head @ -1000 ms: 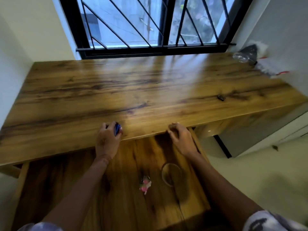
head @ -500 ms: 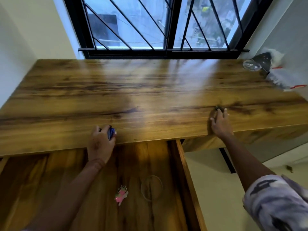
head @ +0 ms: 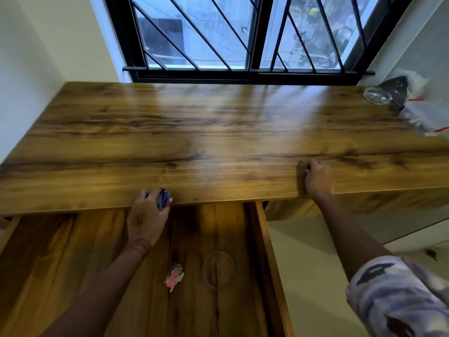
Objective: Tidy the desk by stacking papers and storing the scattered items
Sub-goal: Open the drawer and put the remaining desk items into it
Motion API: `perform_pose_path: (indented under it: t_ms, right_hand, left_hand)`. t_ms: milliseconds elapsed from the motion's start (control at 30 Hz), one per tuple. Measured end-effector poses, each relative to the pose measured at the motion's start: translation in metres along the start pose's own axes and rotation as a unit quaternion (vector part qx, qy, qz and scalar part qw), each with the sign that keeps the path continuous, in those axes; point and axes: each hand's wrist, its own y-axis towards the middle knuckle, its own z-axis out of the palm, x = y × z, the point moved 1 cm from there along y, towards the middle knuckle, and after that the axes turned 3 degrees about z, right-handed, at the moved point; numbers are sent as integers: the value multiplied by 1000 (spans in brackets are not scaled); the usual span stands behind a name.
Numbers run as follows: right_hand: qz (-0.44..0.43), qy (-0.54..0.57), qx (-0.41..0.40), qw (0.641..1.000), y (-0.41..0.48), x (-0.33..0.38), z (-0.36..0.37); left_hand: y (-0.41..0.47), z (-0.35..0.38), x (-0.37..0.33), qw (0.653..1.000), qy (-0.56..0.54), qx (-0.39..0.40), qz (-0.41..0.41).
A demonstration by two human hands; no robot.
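Observation:
The wooden desk (head: 218, 132) runs under a barred window. Below its front edge an open drawer (head: 265, 239) holds a pink keychain (head: 173, 278) and a thin clear ring (head: 218, 268). My left hand (head: 145, 215) rests at the desk's front edge, above the drawer, and grips a small blue object (head: 163, 199). My right hand (head: 319, 181) lies on the desktop to the right. Its fingers are curled over the spot where a small dark item lay, and that item is hidden under them.
At the desk's back right corner stand an upturned clear glass (head: 375, 97), a grey triangular thing (head: 394, 90) and a white plastic bag with red trim (head: 420, 117). Walls close in on the left and right. Pale floor shows right of the drawer.
My right hand left the drawer's edge, reached right onto the desktop and curled over the small dark item. My left hand has stayed at the desk edge with the blue object.

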Motion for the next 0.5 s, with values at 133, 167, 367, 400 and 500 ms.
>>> perform_pose_path:
  t_ms: [133,167,367,400,500]
  right_hand:
    - [-28,71,10,997,-36,41,6]
    - [-43,109,22,993,-48,55,6]
    - [-85,305,90,944,-149,150,-4]
    - [-81,329,125,933,-171,165,-2]
    - [-92,337,240,906,-235,199,15]
  left_hand:
    - [-7,-4,4,1000,-21,-11,2]
    - [-10,-5,5,1000,-24,-14,0]
    - [-38,-10,24,998,-34,-37,-27]
    - [-45,-11,31,998,-39,-38,-32]
    - [-64,-9,53,997,-48,-9,-64]
